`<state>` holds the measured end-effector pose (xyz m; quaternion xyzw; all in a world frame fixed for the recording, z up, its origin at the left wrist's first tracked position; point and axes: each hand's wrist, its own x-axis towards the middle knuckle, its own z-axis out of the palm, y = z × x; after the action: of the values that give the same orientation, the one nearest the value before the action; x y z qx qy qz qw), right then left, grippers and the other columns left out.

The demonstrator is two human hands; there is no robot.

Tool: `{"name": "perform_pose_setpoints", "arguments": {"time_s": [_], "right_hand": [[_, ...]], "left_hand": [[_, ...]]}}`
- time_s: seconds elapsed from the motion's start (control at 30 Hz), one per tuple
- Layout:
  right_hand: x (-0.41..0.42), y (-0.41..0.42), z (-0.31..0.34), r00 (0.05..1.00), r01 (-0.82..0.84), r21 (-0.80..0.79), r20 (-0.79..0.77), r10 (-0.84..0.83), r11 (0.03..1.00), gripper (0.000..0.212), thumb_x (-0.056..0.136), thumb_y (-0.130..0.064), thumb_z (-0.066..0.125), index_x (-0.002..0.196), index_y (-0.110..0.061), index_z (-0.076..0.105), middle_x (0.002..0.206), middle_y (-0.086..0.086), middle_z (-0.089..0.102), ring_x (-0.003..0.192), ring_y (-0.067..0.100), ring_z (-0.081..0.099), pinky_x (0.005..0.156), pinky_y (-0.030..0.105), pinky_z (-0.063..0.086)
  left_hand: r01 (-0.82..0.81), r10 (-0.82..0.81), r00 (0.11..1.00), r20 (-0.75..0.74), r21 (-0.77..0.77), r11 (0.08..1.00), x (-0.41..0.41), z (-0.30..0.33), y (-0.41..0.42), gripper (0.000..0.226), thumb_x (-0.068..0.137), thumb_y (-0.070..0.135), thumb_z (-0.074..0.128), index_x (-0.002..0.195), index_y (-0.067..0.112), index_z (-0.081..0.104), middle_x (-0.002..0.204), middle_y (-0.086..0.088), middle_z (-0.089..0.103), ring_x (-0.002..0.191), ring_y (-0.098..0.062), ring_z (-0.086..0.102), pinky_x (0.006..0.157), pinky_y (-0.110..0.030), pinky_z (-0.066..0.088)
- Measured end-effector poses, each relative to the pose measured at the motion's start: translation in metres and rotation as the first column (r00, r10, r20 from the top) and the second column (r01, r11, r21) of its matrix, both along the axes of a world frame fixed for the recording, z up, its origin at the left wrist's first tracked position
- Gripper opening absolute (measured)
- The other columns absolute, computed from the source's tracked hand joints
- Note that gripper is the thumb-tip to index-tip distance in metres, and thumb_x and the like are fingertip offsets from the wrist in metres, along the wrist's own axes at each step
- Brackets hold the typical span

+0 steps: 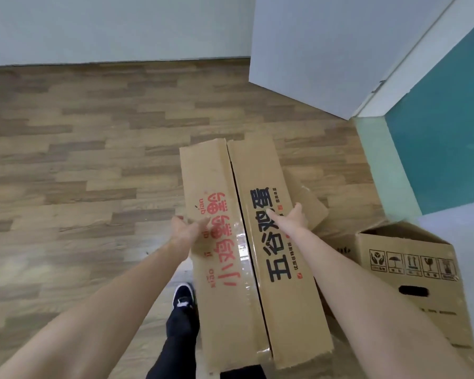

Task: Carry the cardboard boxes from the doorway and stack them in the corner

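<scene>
A long cardboard box (pixel 246 242) with red print on its left top flap and black print on its right flap is held in front of me, above the floor. My left hand (pixel 185 228) grips its left edge and my right hand (pixel 296 218) grips its right edge. A second cardboard box (pixel 411 272) with black handling symbols and a hand slot stands on the floor to the lower right, its top open. Part of another box (pixel 304 198) shows just behind the held one, under my right hand.
Wood-pattern floor (pixel 80 160) stretches left and ahead to a pale wall (pixel 107 26). A white door (pixel 312 50) stands open at upper right beside a teal wall (pixel 443 138). My leg and black shoe (pixel 184 296) are below the held box.
</scene>
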<state>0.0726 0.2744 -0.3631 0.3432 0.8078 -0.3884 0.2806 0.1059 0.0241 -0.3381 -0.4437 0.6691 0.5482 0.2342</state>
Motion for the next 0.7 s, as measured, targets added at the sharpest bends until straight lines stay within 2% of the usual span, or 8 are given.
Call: {"name": "perform_pose_setpoints", "arguments": {"time_s": [0.1, 0.2, 0.27, 0.33, 0.47, 0.53, 0.63, 0.7], "right_hand": [[-0.013, 0.0, -0.029, 0.999, 0.037, -0.03, 0.018, -0.037, 0.999, 0.107, 0.071, -0.057, 0.085, 0.153, -0.019, 0.028, 0.149, 0.011, 0.05, 0.134, 0.037, 0.051, 0.108, 0.062, 0.043], [-0.015, -0.002, -0.05, 0.999, 0.034, 0.049, 0.012, -0.035, 0.998, 0.099, 0.064, -0.06, 0.088, 0.138, -0.019, 0.038, 0.136, 0.008, 0.058, 0.124, 0.033, 0.058, 0.104, 0.06, 0.047], [-0.015, -0.005, -0.053, 0.999, 0.044, 0.081, 0.004, -0.045, 0.996, 0.095, 0.063, -0.059, 0.089, 0.134, -0.017, 0.041, 0.134, 0.009, 0.059, 0.123, 0.033, 0.059, 0.103, 0.058, 0.048], [-0.016, -0.005, -0.05, 0.998, 0.057, 0.082, 0.023, -0.059, 0.995, 0.09, 0.066, -0.055, 0.089, 0.132, -0.014, 0.043, 0.133, 0.01, 0.06, 0.122, 0.033, 0.06, 0.102, 0.055, 0.05], [-0.02, -0.003, -0.044, 0.994, 0.07, 0.042, 0.085, -0.073, 0.997, 0.087, 0.072, -0.048, 0.089, 0.135, -0.011, 0.042, 0.135, 0.012, 0.058, 0.125, 0.034, 0.058, 0.098, 0.051, 0.049], [-0.021, -0.004, -0.041, 0.992, 0.086, 0.022, 0.089, -0.088, 0.996, 0.09, 0.071, -0.047, 0.09, 0.138, -0.011, 0.041, 0.138, 0.012, 0.057, 0.128, 0.034, 0.056, 0.1, 0.052, 0.048], [-0.018, -0.005, -0.038, 0.986, 0.137, 0.01, 0.09, -0.138, 0.99, 0.095, 0.068, -0.048, 0.091, 0.141, -0.012, 0.041, 0.14, 0.011, 0.057, 0.128, 0.033, 0.056, 0.104, 0.054, 0.049], [-0.014, -0.008, -0.04, 0.982, 0.163, 0.028, 0.086, -0.165, 0.986, 0.099, 0.068, -0.051, 0.091, 0.143, -0.01, 0.041, 0.14, 0.011, 0.057, 0.128, 0.034, 0.056, 0.1, 0.05, 0.049]], "left_hand": [[0.019, -0.019, 1.0, -0.003, 0.037, 0.999, -0.028, -0.025, -0.003, 0.067, 0.071, 0.033, 0.091, 0.121, 0.007, 0.053, 0.117, -0.004, 0.067, 0.108, -0.024, 0.063, 0.084, -0.042, 0.05], [0.007, -0.006, 1.0, -0.023, 0.029, 1.0, -0.04, -0.048, -0.001, 0.049, 0.073, 0.021, 0.091, 0.097, 0.014, 0.049, 0.097, 0.0, 0.062, 0.094, -0.018, 0.061, 0.083, -0.037, 0.05], [0.004, -0.001, 0.998, -0.057, 0.055, 0.998, -0.034, -0.066, -0.003, 0.058, 0.069, 0.024, 0.093, 0.104, 0.013, 0.049, 0.099, 0.0, 0.066, 0.091, -0.014, 0.065, 0.08, -0.037, 0.056], [-0.002, 0.009, 0.995, -0.098, 0.074, 0.997, -0.026, -0.082, -0.006, 0.085, 0.057, 0.039, 0.097, 0.125, 0.017, 0.051, 0.108, 0.0, 0.073, 0.095, -0.017, 0.073, 0.079, -0.04, 0.062], [-0.03, 0.044, 0.992, -0.116, 0.121, 0.992, -0.021, -0.1, -0.012, 0.098, 0.046, 0.052, 0.097, 0.131, 0.028, 0.055, 0.111, 0.005, 0.076, 0.099, -0.017, 0.075, 0.084, -0.045, 0.062], [-0.05, 0.067, 0.992, -0.104, 0.158, 0.986, -0.024, -0.094, -0.014, 0.099, 0.047, 0.045, 0.099, 0.132, 0.027, 0.052, 0.114, 0.004, 0.074, 0.101, -0.018, 0.073, 0.087, -0.044, 0.06], [-0.081, 0.094, 0.994, -0.06, 0.188, 0.979, -0.028, -0.094, -0.014, 0.086, 0.061, 0.028, 0.097, 0.133, 0.024, 0.05, 0.109, 0.006, 0.07, 0.092, -0.01, 0.067, 0.072, -0.03, 0.053], [-0.084, 0.089, 0.996, -0.022, 0.185, 0.979, -0.028, -0.095, -0.014, 0.078, 0.064, 0.026, 0.095, 0.129, 0.022, 0.052, 0.104, 0.007, 0.069, 0.087, -0.009, 0.065, 0.068, -0.029, 0.05]]}}
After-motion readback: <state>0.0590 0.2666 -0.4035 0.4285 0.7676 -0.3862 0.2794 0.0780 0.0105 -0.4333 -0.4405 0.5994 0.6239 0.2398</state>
